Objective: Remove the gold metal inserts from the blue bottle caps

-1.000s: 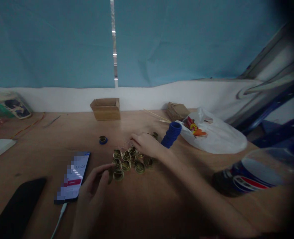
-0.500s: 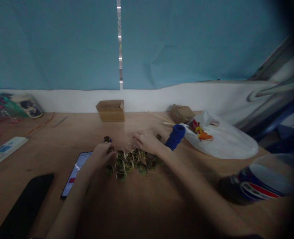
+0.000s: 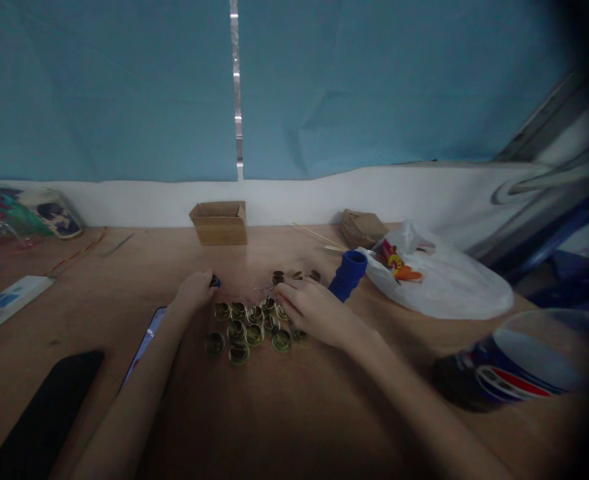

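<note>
Several small gold-green bottle caps [image 3: 247, 327] lie clustered on the wooden table [image 3: 299, 413]. My left hand [image 3: 193, 291] reaches past the cluster, fingers closed over a blue-ringed cap [image 3: 215, 281] at its far left. My right hand [image 3: 310, 310] rests curled over the right side of the cluster, its fingertips among the caps; what they pinch is too small to name. A few more caps [image 3: 294, 275] lie just beyond it. A leaning stack of blue caps [image 3: 347, 275] stands to the right of my right hand.
A phone [image 3: 142, 343] lies partly under my left forearm, a black flat object [image 3: 39, 413] at near left. An open cardboard box [image 3: 218, 222], a brown packet [image 3: 362, 228], thin sticks [image 3: 319, 237] and a white plastic bag [image 3: 439, 273] sit at the back. A Pepsi bottle [image 3: 514, 363] lies at right.
My left hand has gone from near the phone forward to the blue-ringed cap. My right hand has drawn back a little, uncovering caps behind it.
</note>
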Motion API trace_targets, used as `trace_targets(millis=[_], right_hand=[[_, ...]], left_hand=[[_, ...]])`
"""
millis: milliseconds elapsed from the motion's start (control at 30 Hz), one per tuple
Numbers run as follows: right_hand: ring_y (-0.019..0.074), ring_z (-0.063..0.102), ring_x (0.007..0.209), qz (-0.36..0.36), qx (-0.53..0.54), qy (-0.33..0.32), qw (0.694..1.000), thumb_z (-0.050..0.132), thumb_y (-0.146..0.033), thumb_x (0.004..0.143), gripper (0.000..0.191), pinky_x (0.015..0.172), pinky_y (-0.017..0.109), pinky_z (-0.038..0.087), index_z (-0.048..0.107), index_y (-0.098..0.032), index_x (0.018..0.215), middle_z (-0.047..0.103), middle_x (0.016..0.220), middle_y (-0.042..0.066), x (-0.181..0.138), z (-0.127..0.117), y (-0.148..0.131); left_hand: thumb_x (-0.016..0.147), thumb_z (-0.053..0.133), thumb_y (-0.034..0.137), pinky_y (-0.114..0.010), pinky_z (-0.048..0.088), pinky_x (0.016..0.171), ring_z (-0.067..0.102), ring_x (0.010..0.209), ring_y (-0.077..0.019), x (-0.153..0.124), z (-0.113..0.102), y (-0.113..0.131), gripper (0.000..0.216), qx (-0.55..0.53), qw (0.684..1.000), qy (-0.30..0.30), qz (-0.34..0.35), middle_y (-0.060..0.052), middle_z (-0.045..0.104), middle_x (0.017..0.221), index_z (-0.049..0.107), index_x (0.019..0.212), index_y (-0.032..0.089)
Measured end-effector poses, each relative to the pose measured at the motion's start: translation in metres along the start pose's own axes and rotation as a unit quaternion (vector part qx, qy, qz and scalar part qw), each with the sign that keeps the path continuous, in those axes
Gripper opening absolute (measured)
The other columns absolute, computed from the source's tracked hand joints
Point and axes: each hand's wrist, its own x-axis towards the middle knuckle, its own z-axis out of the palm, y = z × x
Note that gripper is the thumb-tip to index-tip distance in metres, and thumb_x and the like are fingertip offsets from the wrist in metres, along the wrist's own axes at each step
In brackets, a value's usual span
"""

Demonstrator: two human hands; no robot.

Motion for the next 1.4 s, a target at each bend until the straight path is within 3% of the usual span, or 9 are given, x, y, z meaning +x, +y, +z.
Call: trace_targets(millis=[233, 433, 467, 567, 700, 833, 1000, 1233, 1400], right_hand=[[0.0174, 0.059, 0.074, 0.029, 0.059, 0.028, 0.997, 0.041, -0.015, 0.094, 0.020, 0.067, 0.029, 0.037, 0.060, -0.017, 0.088, 0.064, 0.081, 0.005, -0.021, -0.002, -0.012], [0.0160, 0.059, 0.068, 0.143, 0.192, 0.107, 0.965, 0.045, -0.017, 0.092, 0.015, 0.061, 0.028, 0.041, 0.059, -0.019, 0.091, 0.064, 0.076, 0.002, -0.032, -0.003, -0.037], [0.0146, 0.059, 0.064, 0.157, 0.231, 0.123, 0.952, 0.046, -0.017, 0.092, 0.013, 0.059, 0.026, 0.041, 0.059, -0.019, 0.092, 0.063, 0.075, 0.001, -0.033, -0.002, -0.043], [0.0132, 0.059, 0.062, 0.171, 0.340, 0.151, 0.912, 0.050, -0.017, 0.090, 0.014, 0.056, 0.024, 0.044, 0.057, -0.021, 0.103, 0.063, 0.074, 0.000, -0.039, 0.003, -0.063], [0.0142, 0.060, 0.071, 0.179, 0.434, 0.210, 0.858, 0.053, -0.019, 0.088, 0.029, 0.063, 0.026, 0.051, 0.050, -0.025, 0.116, 0.063, 0.086, 0.001, -0.050, 0.020, -0.087], [0.0160, 0.061, 0.081, 0.199, 0.462, 0.273, 0.820, 0.051, -0.018, 0.088, 0.034, 0.070, 0.029, 0.053, 0.047, -0.026, 0.121, 0.061, 0.097, 0.004, -0.055, 0.040, -0.096], [0.0172, 0.061, 0.091, 0.209, 0.459, 0.250, 0.826, 0.049, -0.017, 0.090, 0.028, 0.079, 0.031, 0.052, 0.053, -0.027, 0.117, 0.061, 0.106, 0.004, -0.054, 0.055, -0.087], [0.0187, 0.060, 0.093, 0.239, 0.428, 0.258, 0.833, 0.048, -0.019, 0.092, 0.018, 0.082, 0.035, 0.051, 0.057, -0.024, 0.106, 0.060, 0.102, 0.005, -0.053, 0.062, -0.077], [0.0235, 0.051, 0.117, 0.188, 0.373, 0.235, 0.878, 0.060, -0.013, 0.082, 0.044, 0.098, 0.042, 0.046, 0.050, -0.027, 0.123, 0.051, 0.123, 0.008, -0.056, 0.058, -0.083]], left_hand=[[0.090, 0.058, 0.030, -0.044, 0.053, 0.084, 0.063, 0.099, -0.0237, -0.005, -0.008, 0.010, 0.031, -0.102, 0.994, 0.029, 0.009, -0.010, 0.062, 0.115, 0.056, 0.117, 0.015], [0.090, 0.051, 0.028, -0.032, 0.055, 0.079, 0.066, 0.098, -0.0207, -0.065, -0.027, 0.053, 0.039, -0.284, 0.951, 0.097, 0.078, -0.012, 0.060, 0.121, 0.042, 0.127, 0.019], [0.091, 0.050, 0.028, -0.029, 0.055, 0.078, 0.066, 0.099, -0.0193, -0.078, -0.027, 0.064, 0.039, -0.326, 0.935, 0.105, 0.091, -0.011, 0.059, 0.123, 0.040, 0.128, 0.020], [0.085, 0.060, 0.027, -0.028, 0.054, 0.076, 0.067, 0.090, -0.0177, -0.111, -0.021, 0.093, 0.037, -0.594, 0.789, 0.125, 0.088, -0.007, 0.063, 0.109, 0.046, 0.119, 0.023], [0.072, 0.074, 0.021, -0.025, 0.053, 0.074, 0.066, 0.086, -0.0151, -0.132, -0.004, 0.116, 0.035, -0.726, 0.668, 0.161, 0.033, -0.001, 0.061, 0.109, 0.050, 0.097, 0.025], [0.070, 0.076, 0.023, -0.025, 0.052, 0.067, 0.065, 0.074, -0.0149, -0.131, 0.013, 0.122, 0.033, -0.750, 0.650, 0.121, -0.026, 0.002, 0.065, 0.084, 0.051, 0.091, 0.025], [0.074, 0.074, 0.037, -0.033, 0.050, 0.084, 0.066, 0.091, -0.0205, -0.126, 0.031, 0.115, 0.035, -0.738, 0.669, 0.046, -0.078, -0.006, 0.070, 0.098, 0.061, 0.102, 0.021], [0.081, 0.065, 0.044, -0.046, 0.038, 0.104, 0.062, 0.111, -0.0264, -0.126, 0.034, 0.108, 0.038, -0.887, 0.447, -0.104, -0.057, -0.009, 0.071, 0.109, 0.067, 0.112, 0.022], [0.084, 0.060, 0.029, -0.049, 0.031, 0.111, 0.053, 0.124, -0.0280, -0.130, 0.026, 0.105, 0.027, -0.907, 0.403, -0.117, -0.042, -0.008, 0.070, 0.113, 0.071, 0.107, 0.021]])
